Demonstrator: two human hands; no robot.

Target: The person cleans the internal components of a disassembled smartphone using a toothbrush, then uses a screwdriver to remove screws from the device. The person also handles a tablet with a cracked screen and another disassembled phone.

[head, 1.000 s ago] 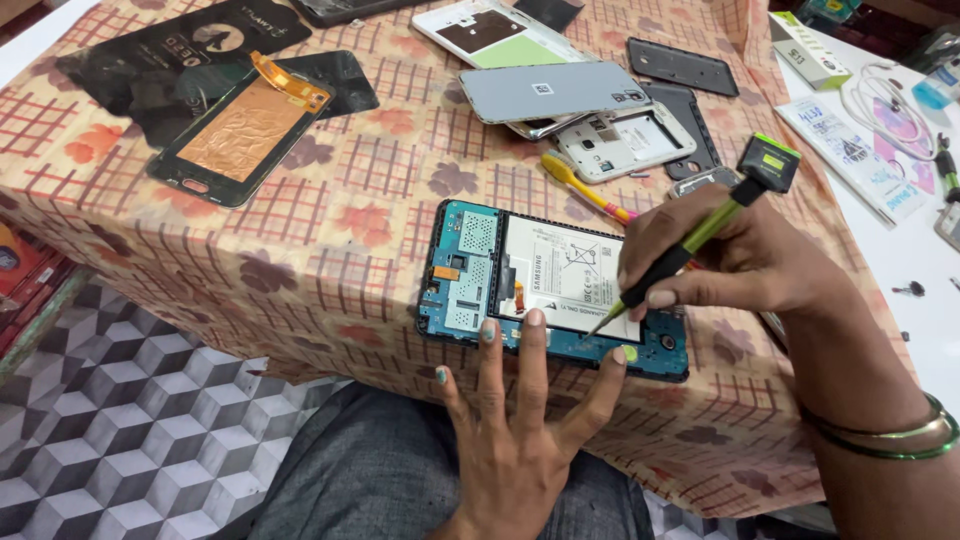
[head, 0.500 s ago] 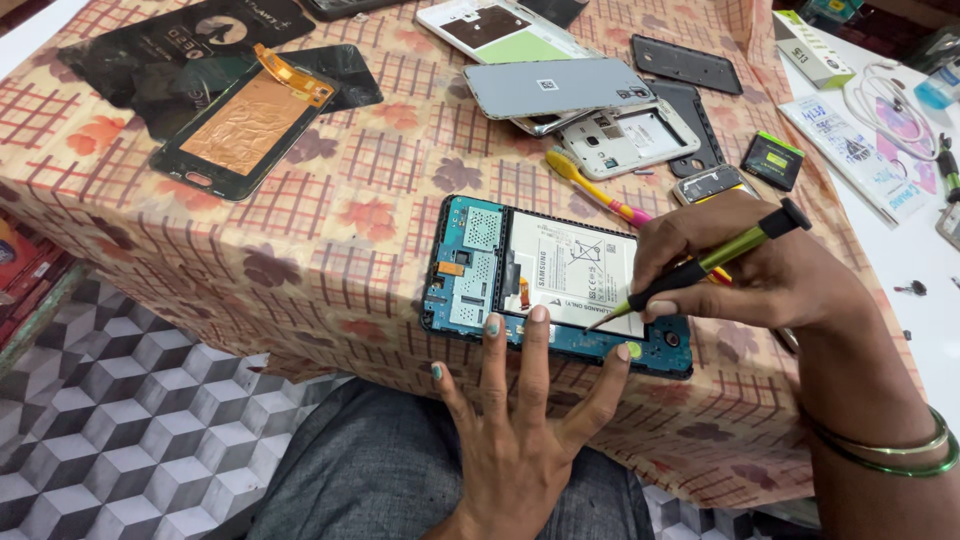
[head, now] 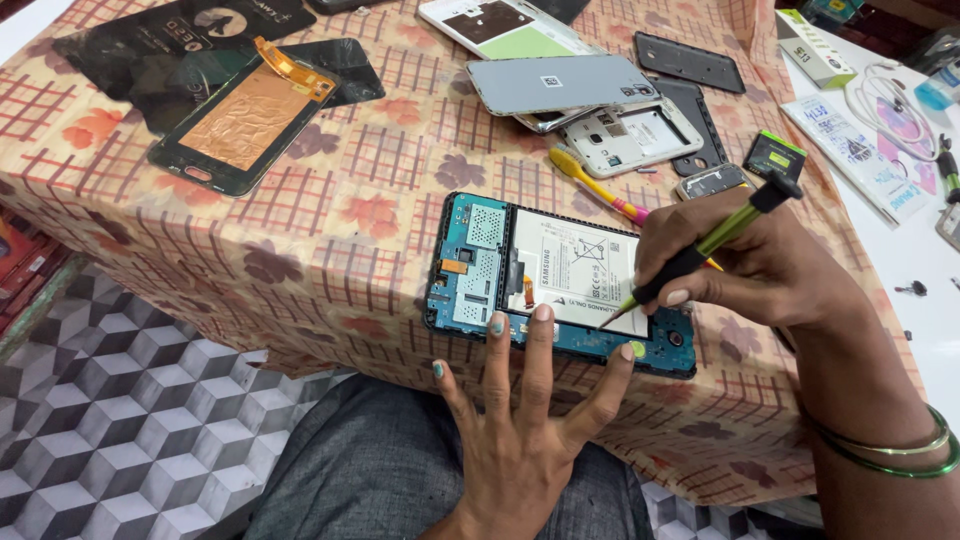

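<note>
Tablet (head: 560, 285): opened, at the table's near edge.
Left hand (head: 525, 440): my fingers spread flat on its near rim.
Right hand (head: 745, 270): clamped on the screwdriver (head: 700, 250) — tip at the battery's near edge; I'd press lightly, keep it steady.

1. The opened tablet (head: 560, 285) lay on the desk (head: 380, 170) under the left fingers (head: 540, 330).
2. The screwdriver (head: 700, 250) sat in the right fingers (head: 680, 296), tip on the tablet.
3. Behind those fingers lay a phone shell (head: 630, 135).
4. Far left lay a screen panel (head: 240, 125).
</note>
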